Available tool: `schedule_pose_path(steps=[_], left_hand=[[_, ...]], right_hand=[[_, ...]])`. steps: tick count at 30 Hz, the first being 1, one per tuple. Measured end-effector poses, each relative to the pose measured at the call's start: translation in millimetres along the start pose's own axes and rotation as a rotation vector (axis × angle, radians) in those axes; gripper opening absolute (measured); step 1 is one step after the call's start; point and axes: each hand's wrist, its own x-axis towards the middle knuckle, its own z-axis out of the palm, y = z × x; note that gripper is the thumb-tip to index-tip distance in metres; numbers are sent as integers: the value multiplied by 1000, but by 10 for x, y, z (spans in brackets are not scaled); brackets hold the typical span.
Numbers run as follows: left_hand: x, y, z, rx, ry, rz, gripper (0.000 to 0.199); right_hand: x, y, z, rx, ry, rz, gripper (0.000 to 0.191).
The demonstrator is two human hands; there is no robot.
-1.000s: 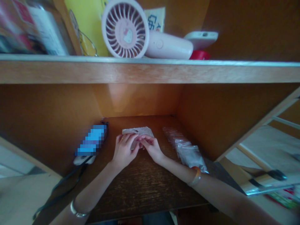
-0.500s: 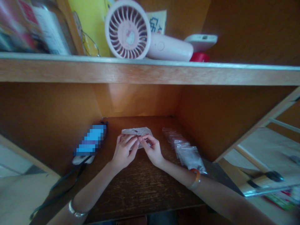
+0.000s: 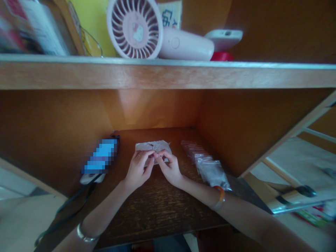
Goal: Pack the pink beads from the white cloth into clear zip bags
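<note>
Over a whitish, crumpled sheet (image 3: pixel 165 145) on the dark wooden desktop, my two hands meet fingertip to fingertip. My left hand (image 3: pixel 140 169) has its thumb and index finger pinched together, and a ring shows on one finger. Closed in the same way, my right hand (image 3: pixel 170 169) touches the left one's fingertips. Whatever is between the fingers is too small to make out. A small dark mark or bit shows on the sheet behind the fingers. To the right lies a fanned row of clear zip bags (image 3: pixel 213 171), the nearest with something small inside.
At the left, a phone with a blurred screen (image 3: pixel 101 155) leans on a white object (image 3: pixel 91 177), with a dark strap (image 3: pixel 75 201) trailing forward. A shelf edge (image 3: pixel 168 75) crosses above the hands, bearing a pink handheld fan (image 3: pixel 135 29). Side panels flank the desktop (image 3: pixel 157 210).
The view has shifted slightly, so the shelf and fan sit higher and further left. My hands stay pinched together, and their fingers have shifted a little. More of the sheet shows behind them.
</note>
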Motion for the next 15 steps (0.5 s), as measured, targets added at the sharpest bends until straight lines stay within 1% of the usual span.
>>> schedule_pose_path(steps=[6,12,15], left_hand=[[4,4,-11,-11,-23,54,12],[-4,-6,1,54,-34,103,12],[-9,7,15,108,-16,94,14]], right_hand=[[-6,-13,-14,-24,-9,-11,18],[-8,-11,-21,-31,-9,-48,21],[-12,-9,-16,-40,-8,-54,20]])
